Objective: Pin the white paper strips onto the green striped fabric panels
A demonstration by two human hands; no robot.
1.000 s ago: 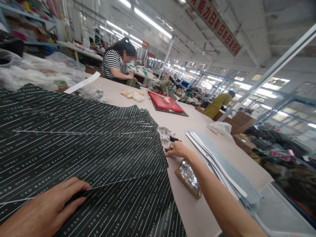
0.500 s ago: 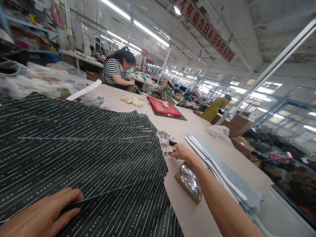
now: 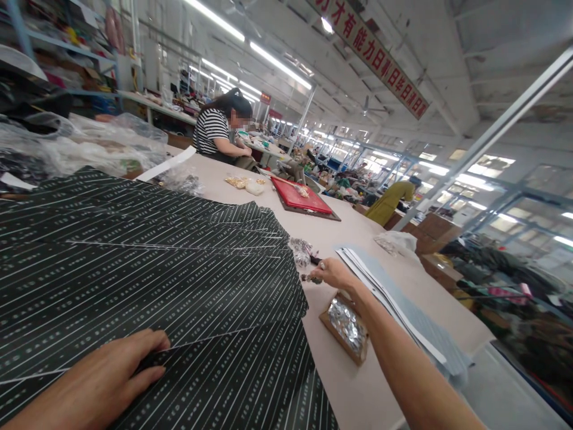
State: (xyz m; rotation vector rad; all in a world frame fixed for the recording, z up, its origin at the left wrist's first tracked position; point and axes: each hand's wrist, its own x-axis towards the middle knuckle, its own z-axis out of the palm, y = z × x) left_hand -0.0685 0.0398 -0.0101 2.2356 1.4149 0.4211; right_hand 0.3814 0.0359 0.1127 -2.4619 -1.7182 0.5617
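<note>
A broad black fabric (image 3: 215,286) with white stripes and "TED BAKER" lettering covers the near left of the table. My left hand (image 3: 120,370) lies over it, thumb and fingers bent around a fabric edge. Beyond the fabric's right border, my right hand (image 3: 333,273) reaches down with its fingers drawn together. Small shiny pieces (image 3: 308,278) are at its fingertips; what exactly it grips is too small to tell. A black handle (image 3: 316,260) shows just behind these fingers, beside a clear bag of small items (image 3: 301,251). Under my right forearm sits a cardboard box of silvery pieces (image 3: 347,322).
White paper strips (image 3: 389,304) lie on bluish sheets to the right. A red tray (image 3: 304,196) and bags of gold and pale bits (image 3: 245,184) stand farther back. Plastic bags (image 3: 98,140) crowd the far left. A person in stripes (image 3: 219,131) sits beyond the table.
My left hand sits slightly farther right and higher in view, still at the fabric edge. The right hand stays by the small shiny pieces. The whole view has shifted a little.
</note>
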